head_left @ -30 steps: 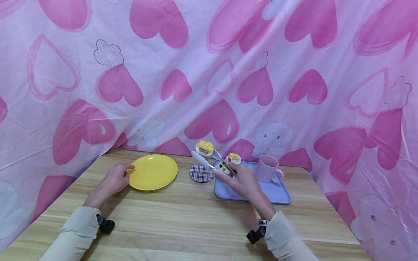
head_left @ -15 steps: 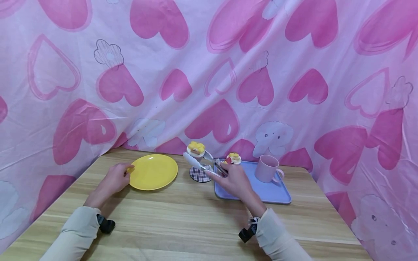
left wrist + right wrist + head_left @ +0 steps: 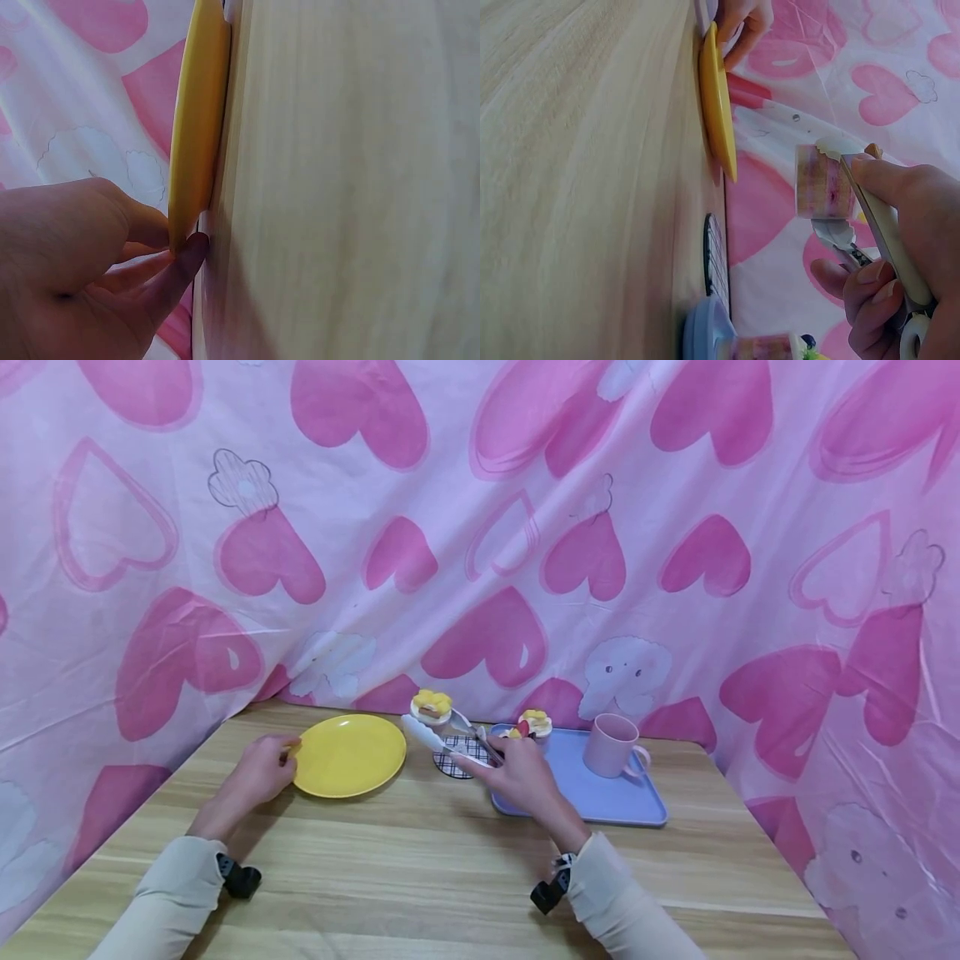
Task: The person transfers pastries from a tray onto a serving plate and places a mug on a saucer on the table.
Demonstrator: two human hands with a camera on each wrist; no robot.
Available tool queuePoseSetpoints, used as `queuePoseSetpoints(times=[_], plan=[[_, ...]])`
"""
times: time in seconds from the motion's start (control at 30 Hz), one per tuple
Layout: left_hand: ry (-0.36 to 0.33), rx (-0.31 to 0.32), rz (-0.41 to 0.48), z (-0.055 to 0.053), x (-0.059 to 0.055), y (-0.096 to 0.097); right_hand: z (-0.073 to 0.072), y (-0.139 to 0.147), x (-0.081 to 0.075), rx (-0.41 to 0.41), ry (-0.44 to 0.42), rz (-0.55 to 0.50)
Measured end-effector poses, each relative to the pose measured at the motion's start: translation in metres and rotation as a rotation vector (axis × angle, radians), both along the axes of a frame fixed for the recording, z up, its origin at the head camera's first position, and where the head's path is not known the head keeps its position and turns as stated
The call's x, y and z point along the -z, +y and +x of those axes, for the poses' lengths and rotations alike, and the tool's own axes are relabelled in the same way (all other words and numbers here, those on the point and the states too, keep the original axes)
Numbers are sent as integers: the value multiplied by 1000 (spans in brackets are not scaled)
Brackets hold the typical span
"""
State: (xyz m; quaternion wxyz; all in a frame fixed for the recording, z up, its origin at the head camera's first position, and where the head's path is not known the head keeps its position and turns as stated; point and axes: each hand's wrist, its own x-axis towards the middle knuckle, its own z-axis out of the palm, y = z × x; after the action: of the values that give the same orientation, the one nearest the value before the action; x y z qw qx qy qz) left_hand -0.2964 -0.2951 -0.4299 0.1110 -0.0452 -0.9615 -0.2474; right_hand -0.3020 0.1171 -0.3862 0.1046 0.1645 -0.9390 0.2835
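Note:
My left hand (image 3: 258, 770) pinches the near-left rim of a yellow plate (image 3: 348, 756); in the left wrist view, thumb and fingers meet at the edge of the plate (image 3: 201, 112). My right hand (image 3: 528, 781) grips a pair of tongs (image 3: 881, 225) with pale tips. Between those tips is a small layered cake cup (image 3: 821, 184), topped with yellow fruit in the head view. This cake cup (image 3: 431, 706) is held upright in the air, between the plate and a plaid round coaster (image 3: 450, 767).
Right of the coaster lies a blue tray (image 3: 615, 810) bearing a pink mug (image 3: 609, 747) and at least two more cake cups, one yellow-topped cake cup (image 3: 536, 723) at the back. My right hand partly covers them. A heart-patterned curtain (image 3: 480, 552) hangs behind the wooden table (image 3: 390, 868).
My right hand has moved left with the tongs and the cake cup, from above the tray's left edge past the coaster, toward the plate. My left hand stays on the plate's rim.

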Motion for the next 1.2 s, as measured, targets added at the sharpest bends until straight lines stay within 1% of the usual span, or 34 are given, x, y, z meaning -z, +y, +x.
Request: queuePoseSetpoints(times=[0.17, 0.33, 0.53, 0.7, 0.87, 1.1, 1.2], plan=[[4, 12, 2, 2, 0, -3, -1, -6, 4, -15, -6, 10], [-18, 13, 19, 3, 1, -5, -4, -12, 8, -47, -10, 16], [-63, -7, 44, 3, 1, -2, -7, -19, 13, -63, -56, 15], [-59, -3, 42, 4, 1, 1, -8, -25, 16, -57, -84, 21], [-47, 2, 25, 3, 1, 0, -9, -33, 19, -76, -84, 4], [-73, -11, 22, 1, 0, -1, -11, -42, 24, -72, -73, -12], [-67, -7, 20, -1, -2, -2, -12, -47, 25, -81, -66, -19]])
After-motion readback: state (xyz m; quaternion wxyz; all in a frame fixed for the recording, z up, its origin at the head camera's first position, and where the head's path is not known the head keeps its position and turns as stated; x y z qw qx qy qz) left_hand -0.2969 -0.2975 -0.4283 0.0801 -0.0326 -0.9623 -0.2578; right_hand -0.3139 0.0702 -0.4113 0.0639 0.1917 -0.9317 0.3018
